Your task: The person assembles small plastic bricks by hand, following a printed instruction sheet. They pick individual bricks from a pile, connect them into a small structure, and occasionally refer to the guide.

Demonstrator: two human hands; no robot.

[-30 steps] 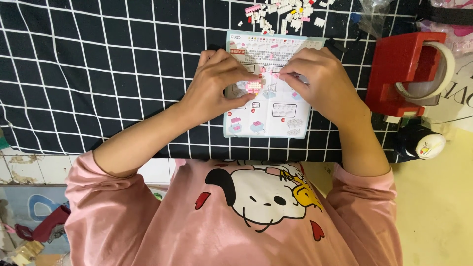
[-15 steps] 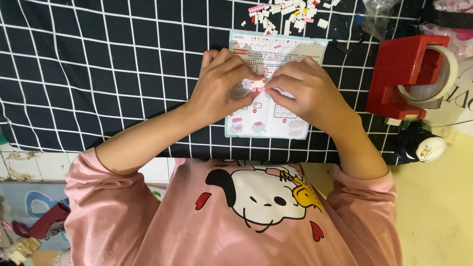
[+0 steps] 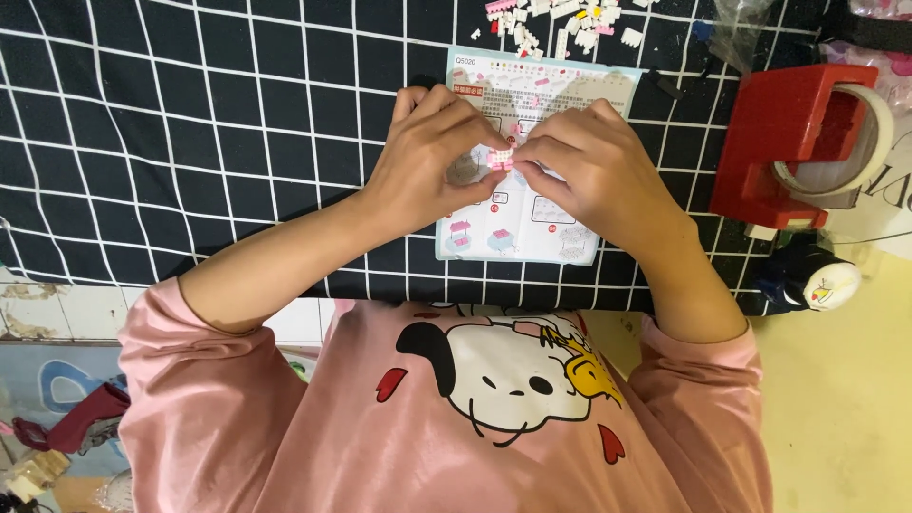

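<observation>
Both the left hand point(image 3: 427, 166) and the right hand point(image 3: 594, 176) pinch one small pink-and-white block piece point(image 3: 502, 157) between their fingertips. It is held just above the printed paper instruction sheet point(image 3: 570, 95) on the black, white-gridded counter point(image 3: 190, 142).

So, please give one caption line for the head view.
Left hand and right hand pinch a small pink-white brick piece above an instruction sheet.

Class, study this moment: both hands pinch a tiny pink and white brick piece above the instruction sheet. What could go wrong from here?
1. The tiny pink and white brick assembly is pinched only at the fingertips of the left hand and right hand; it could slip or pop apart.
2. Both hands cover much of the printed paper instruction sheet, so a step might be misread.
3. The loose pile of small white and pink bricks lies at the black grid-patterned cloth's far edge and might scatter.
</observation>
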